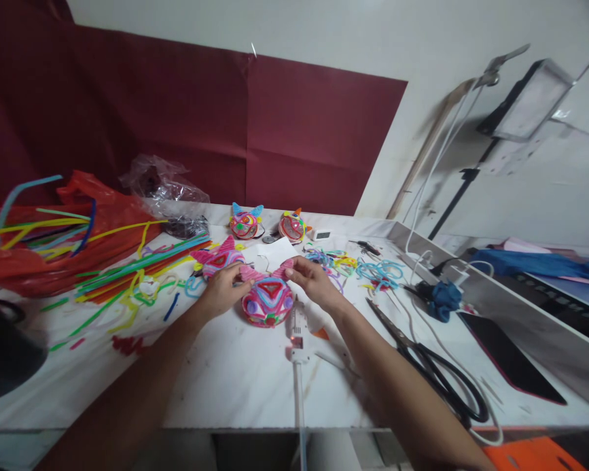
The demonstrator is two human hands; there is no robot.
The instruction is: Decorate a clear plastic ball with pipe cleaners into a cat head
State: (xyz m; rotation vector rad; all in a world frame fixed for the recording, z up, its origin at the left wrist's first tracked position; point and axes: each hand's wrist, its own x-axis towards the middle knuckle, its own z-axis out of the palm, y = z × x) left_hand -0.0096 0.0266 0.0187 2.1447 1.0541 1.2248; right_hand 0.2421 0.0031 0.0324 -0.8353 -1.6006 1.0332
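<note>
A round pink mask made of pipe cleaners (267, 302) lies on the white table (226, 373) in front of me. My left hand (224, 288) pinches its left pink ear, fingers closed on it. My right hand (311, 278) pinches the right pink ear in the same way. A second pink mask with pointed ears (217, 257) lies just behind my left hand. Two more small masks (246, 222) (292, 226) stand near the back wall.
A white glue gun (295, 330) lies right of the mask, cord running toward me. Black scissors (434, 366) and a dark phone (508, 356) lie at right. Loose pipe cleaners (137, 268) and a red plastic bag (78, 229) fill the left; curled blue pieces (380, 269) lie behind.
</note>
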